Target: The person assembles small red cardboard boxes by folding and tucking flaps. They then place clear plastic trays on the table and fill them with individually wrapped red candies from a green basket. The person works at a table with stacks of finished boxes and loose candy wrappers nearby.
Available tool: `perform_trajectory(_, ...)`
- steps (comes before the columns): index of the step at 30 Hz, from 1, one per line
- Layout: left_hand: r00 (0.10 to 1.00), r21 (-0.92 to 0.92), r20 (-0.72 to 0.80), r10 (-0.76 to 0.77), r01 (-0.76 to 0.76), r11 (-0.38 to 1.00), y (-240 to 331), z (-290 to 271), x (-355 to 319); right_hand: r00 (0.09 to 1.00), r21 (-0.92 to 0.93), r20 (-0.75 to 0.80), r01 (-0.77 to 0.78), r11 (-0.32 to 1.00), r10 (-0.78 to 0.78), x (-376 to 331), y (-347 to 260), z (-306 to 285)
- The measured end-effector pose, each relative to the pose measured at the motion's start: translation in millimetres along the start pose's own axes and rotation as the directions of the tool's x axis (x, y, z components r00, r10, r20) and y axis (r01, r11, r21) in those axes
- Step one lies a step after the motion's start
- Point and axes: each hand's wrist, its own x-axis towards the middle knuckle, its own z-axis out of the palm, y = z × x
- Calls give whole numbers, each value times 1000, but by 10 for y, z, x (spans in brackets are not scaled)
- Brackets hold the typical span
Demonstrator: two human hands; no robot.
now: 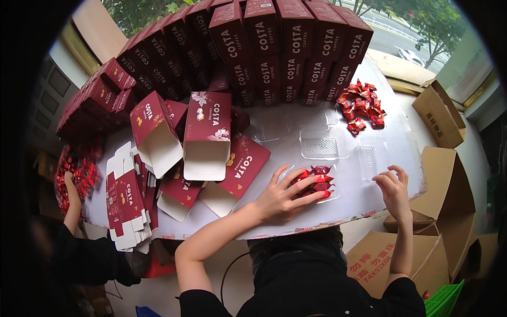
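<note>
1. Head view, the hands: the left hand (282, 196) lies flat with the fingers spread, pressing on red wrapped candies (317, 182) that sit in a clear plastic tray (334, 196) near the front edge of the white table (296, 134). It does not close around anything; the palm only covers the candies.
2. The right hand (393, 187) is at the right part of the table, fingers curled loosely, fingertips just beside a small clear tray piece (366, 160). Whether it pinches the plastic, I cannot tell (the fingers hide the contact).
3. Behind the hands, another empty clear tray (322, 145) lies on the table, and further to the right there is a pile of loose red candies (362, 105).
4. At the left of the left hand stand two open dark red boxes (206, 134) with white inside, their openings toward the person, and a flat unfolded carton (244, 165) lies just beside the wrist.
5. A stack of flat cartons (124, 195) rests at the left table edge.
6. At the far side, many closed dark red boxes are piled in a wall (285, 42).
7. Far left, another person's hand (68, 179) reaches into a heap of red candies (79, 174).
8. Brown cardboard boxes (441, 211) stand at the right of the table.
</note>
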Motion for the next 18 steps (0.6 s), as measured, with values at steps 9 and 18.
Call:
perform_trajectory(9, 987, 129, 142, -76, 58, 990, 71, -322, -121, 999, 62, -35, -23, 998, 25, -95, 305, -125)
perform_trajectory(18, 998, 307, 5, -65, 60, 950, 336, -221, 25, 957, 560, 114, 160, 813, -266, 56, 291, -14)
